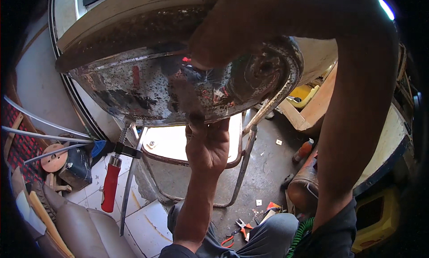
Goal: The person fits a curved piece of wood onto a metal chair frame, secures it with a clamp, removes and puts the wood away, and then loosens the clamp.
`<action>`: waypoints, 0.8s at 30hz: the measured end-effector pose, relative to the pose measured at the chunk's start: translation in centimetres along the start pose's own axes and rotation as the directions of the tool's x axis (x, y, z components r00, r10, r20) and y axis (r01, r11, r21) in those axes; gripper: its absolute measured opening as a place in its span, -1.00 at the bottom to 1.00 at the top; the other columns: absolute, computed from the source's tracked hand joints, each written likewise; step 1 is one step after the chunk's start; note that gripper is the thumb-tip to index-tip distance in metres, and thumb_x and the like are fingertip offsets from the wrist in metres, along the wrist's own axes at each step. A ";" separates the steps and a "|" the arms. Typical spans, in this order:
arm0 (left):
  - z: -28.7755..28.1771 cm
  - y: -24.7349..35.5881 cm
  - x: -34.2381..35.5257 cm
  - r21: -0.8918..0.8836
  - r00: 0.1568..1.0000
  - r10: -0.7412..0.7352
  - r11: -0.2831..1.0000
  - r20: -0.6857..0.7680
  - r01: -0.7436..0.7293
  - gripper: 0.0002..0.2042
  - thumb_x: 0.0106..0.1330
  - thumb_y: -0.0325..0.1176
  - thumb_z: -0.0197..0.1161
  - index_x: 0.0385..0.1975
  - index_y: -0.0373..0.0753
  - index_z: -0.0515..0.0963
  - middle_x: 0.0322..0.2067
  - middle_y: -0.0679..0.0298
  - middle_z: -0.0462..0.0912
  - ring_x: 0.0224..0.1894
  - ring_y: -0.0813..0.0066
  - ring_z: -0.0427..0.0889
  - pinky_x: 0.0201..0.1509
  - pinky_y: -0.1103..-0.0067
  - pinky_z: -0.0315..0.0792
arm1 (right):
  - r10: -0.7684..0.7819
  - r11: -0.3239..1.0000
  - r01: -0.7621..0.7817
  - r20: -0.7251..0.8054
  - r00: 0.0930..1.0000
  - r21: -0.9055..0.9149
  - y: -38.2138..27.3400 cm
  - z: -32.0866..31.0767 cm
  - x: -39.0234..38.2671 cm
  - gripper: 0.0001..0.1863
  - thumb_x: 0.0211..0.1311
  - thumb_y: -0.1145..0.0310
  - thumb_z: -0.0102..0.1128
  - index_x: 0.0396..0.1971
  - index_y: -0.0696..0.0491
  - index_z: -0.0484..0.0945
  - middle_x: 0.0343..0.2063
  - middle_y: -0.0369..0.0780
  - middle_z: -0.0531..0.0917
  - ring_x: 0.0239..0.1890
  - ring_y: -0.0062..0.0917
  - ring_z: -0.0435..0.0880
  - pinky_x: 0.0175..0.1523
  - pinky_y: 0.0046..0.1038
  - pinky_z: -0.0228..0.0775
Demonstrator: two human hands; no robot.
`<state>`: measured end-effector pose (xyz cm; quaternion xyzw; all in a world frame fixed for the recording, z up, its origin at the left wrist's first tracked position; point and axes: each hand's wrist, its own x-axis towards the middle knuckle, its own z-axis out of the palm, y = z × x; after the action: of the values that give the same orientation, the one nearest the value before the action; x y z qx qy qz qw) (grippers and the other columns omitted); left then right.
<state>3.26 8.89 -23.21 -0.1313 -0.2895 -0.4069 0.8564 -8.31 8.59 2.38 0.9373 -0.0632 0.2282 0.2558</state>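
Observation:
A worn, curved metal body (152, 88), shaped like a fuel tank, fills the upper middle, with patchy paint and a round recess at its right end. My left hand (209, 146) grips its lower edge from below, thumb in front and fingers partly hidden behind. Over the top reaches my right arm. My right hand (219, 43) is dark and blurred against the upper face, by a small red spot; its fingers do not show clearly. A screw clamp (111, 184) with a red handle hangs at the lower left edge.
Under the metal body stands a metal-framed chair (241, 182). Pliers (241, 226) lie on the floor by my knee. A rusty cylinder (304, 188) and an orange bottle (304, 151) are at right. A spool (54, 158) and a brown cushion (85, 222) are at left.

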 end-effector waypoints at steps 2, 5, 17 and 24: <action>0.4 -0.4 0.2 0.176 0.999 0.019 0.984 -0.049 -0.010 -0.38 0.22 -0.11 0.30 0.29 -0.07 0.30 0.23 0.24 0.42 0.28 0.25 0.36 0.47 0.20 0.08 | 0.005 1.000 -0.005 0.008 1.000 0.000 0.0 -0.3 -0.1 -0.60 -0.23 0.23 0.46 -0.33 -0.02 0.51 -0.58 -0.26 0.58 -0.49 -0.46 0.65 -0.39 -0.36 0.46; 0.1 0.6 0.1 0.010 0.999 0.020 1.000 0.036 -0.020 -0.50 0.26 -0.33 0.29 0.20 -0.20 0.35 0.19 0.16 0.44 0.26 0.21 0.38 0.46 0.19 0.13 | -0.003 0.999 0.002 0.009 1.000 0.035 -0.3 0.0 -0.3 -0.63 -0.20 0.21 0.45 -0.36 -0.04 0.51 -0.61 -0.27 0.58 -0.51 -0.46 0.65 -0.41 -0.35 0.45; -0.4 4.4 -3.3 0.066 0.920 -0.315 0.939 -0.234 0.338 -0.65 0.37 -0.21 0.16 0.08 -0.19 0.38 0.06 0.14 0.50 0.17 0.29 0.46 0.31 0.29 0.33 | -0.025 0.922 -0.079 0.262 0.965 0.380 0.1 -3.2 1.4 -0.80 -0.01 0.26 0.25 -0.45 0.01 0.47 -0.67 -0.27 0.59 -0.58 -0.47 0.68 -0.52 -0.42 0.46; 8.8 9.9 -8.0 0.757 0.802 -0.185 -0.499 -0.568 0.421 -0.57 0.38 -0.16 0.11 0.13 -0.30 0.37 -0.02 0.19 0.56 0.10 0.25 0.51 0.16 0.43 0.40 | -0.136 0.789 -0.133 0.382 0.914 0.600 0.3 -3.6 4.1 -0.81 0.01 0.33 0.19 -0.39 0.04 0.42 -0.45 -0.26 0.59 -0.38 -0.46 0.64 -0.30 -0.41 0.45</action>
<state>3.49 24.24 -20.94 0.7468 -0.4508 -0.2386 0.4268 -6.22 10.13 7.16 0.9953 -0.0367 0.0368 -0.0812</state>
